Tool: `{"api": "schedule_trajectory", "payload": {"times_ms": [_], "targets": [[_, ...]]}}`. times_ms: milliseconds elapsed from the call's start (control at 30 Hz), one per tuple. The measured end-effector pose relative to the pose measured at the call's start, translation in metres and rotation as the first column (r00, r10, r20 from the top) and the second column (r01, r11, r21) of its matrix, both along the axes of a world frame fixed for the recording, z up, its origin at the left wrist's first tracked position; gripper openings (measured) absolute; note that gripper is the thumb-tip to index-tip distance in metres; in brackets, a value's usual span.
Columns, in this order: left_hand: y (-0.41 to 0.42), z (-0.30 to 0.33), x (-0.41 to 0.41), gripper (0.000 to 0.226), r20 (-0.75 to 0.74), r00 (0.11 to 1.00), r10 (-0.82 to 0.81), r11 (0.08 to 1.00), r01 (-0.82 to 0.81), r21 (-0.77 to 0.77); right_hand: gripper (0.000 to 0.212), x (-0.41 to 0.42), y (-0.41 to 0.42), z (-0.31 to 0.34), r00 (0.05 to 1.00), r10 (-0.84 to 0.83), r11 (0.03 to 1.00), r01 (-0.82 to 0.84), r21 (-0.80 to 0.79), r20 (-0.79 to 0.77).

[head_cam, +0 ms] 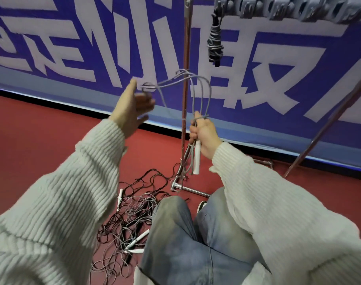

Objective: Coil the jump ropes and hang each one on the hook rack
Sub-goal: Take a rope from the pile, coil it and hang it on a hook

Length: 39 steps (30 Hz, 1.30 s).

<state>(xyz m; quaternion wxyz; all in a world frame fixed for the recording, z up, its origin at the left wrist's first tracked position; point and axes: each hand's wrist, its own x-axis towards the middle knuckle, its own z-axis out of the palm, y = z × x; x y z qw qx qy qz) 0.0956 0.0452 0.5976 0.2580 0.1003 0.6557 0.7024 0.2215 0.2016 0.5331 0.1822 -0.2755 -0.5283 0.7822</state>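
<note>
The left hand, fingers spread, carries the grey jump rope's loose loop to wind it, while the right hand clenches the gathered coils and white handle beneath the hook rack

Red floor with loose jump ropes and a rack's base

The red floor carries a tangled pile of jump ropes, dark and grey cords looped over one another, with white handles lying among them. Just beyond the pile, the chrome foot of the rack stand rests on the floor, near a dark shoe with a white sole.
</note>
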Motion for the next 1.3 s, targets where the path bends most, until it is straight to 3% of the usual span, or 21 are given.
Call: {"api": "schedule_trajectory", "payload": {"times_ms": [33, 100, 167, 233, 333, 367, 467, 600, 700, 800, 867, 1000, 1100, 1200, 1300], "targets": [[-0.004, -0.019, 0.002, 0.062, 0.053, 0.998, 0.022, 1.000, -0.022, -0.016, 0.036, 0.001, 0.001, 0.014, 0.999, 0.000, 0.999, -0.002, -0.048, -0.037], [-0.010, -0.060, 0.017, 0.046, 0.159, 0.980, 0.120, 0.993, -0.119, -0.017, 0.036, 0.001, 0.001, 0.039, 0.996, -0.011, 0.990, -0.002, -0.144, -0.086], [-0.015, -0.108, 0.037, 0.028, 0.088, 0.985, 0.145, 0.970, -0.124, -0.208, 0.039, 0.001, 0.000, 0.061, 0.991, -0.010, 0.976, -0.019, -0.215, -0.130], [-0.019, -0.152, 0.057, 0.035, -0.025, 0.990, -0.135, 0.859, 0.105, -0.501, 0.039, 0.001, -0.001, 0.079, 0.985, 0.007, 0.968, -0.051, -0.247, -0.175], [-0.011, -0.189, 0.092, 0.074, 0.026, 0.841, -0.541, 0.654, 0.439, -0.616, 0.039, 0.002, -0.001, 0.101, 0.974, 0.022, 0.959, -0.084, -0.272, -0.224], [-0.003, -0.196, 0.100, 0.081, 0.018, 0.806, -0.592, 0.632, 0.478, -0.609, 0.039, 0.003, -0.001, 0.107, 0.972, 0.020, 0.958, -0.085, -0.274, -0.232], [0.023, -0.214, 0.116, 0.074, -0.066, 0.823, -0.564, 0.743, 0.471, -0.475, 0.040, 0.009, 0.003, 0.127, 0.967, 0.009, 0.958, -0.080, -0.274, -0.253], [0.049, -0.221, 0.119, 0.096, -0.134, 0.943, -0.304, 0.920, 0.254, -0.299, 0.039, 0.016, 0.013, 0.140, 0.965, 0.005, 0.953, -0.084, -0.291, -0.264], [0.061, -0.220, 0.114, 0.090, -0.175, 0.949, -0.261, 0.926, 0.196, -0.322, 0.039, 0.018, 0.023, 0.144, 0.962, 0.001, 0.949, -0.087, -0.304, -0.272], [0.073, -0.221, 0.118, 0.057, -0.193, 0.919, -0.344, 0.886, 0.250, -0.391, 0.037, 0.015, 0.036, 0.142, 0.967, -0.005, 0.947, -0.078, -0.312, -0.255], [0.076, -0.219, 0.122, 0.039, -0.172, 0.917, -0.359, 0.872, 0.264, -0.413, 0.038, 0.012, 0.044, 0.141, 0.969, -0.011, 0.943, -0.072, -0.324, -0.246], [0.075, -0.219, 0.116, 0.047, -0.041, 0.967, -0.251, 0.923, 0.226, -0.312, 0.040, 0.006, 0.062, 0.136, 0.979, -0.009, 0.950, -0.056, -0.306, -0.205], [0.072, -0.205, 0.106, 0.027, 0.158, 0.974, -0.162, 0.946, 0.198, -0.255, 0.038, 0.004, 0.078, 0.135, 0.986, -0.028, 0.973, -0.010, -0.231, -0.162], [0.056, -0.184, 0.097, 0.018, 0.412, 0.890, -0.194, 0.974, 0.225, -0.028, 0.039, 0.012, 0.097, 0.129, 0.998, -0.051, 0.998, 0.051, -0.021, 0.022], [0.029, -0.153, 0.088, 0.022, 0.411, 0.873, -0.261, 0.965, 0.223, 0.139, 0.039, 0.036, 0.125, 0.105, 0.900, -0.045, 0.960, -0.081, 0.268, 0.433]]}}
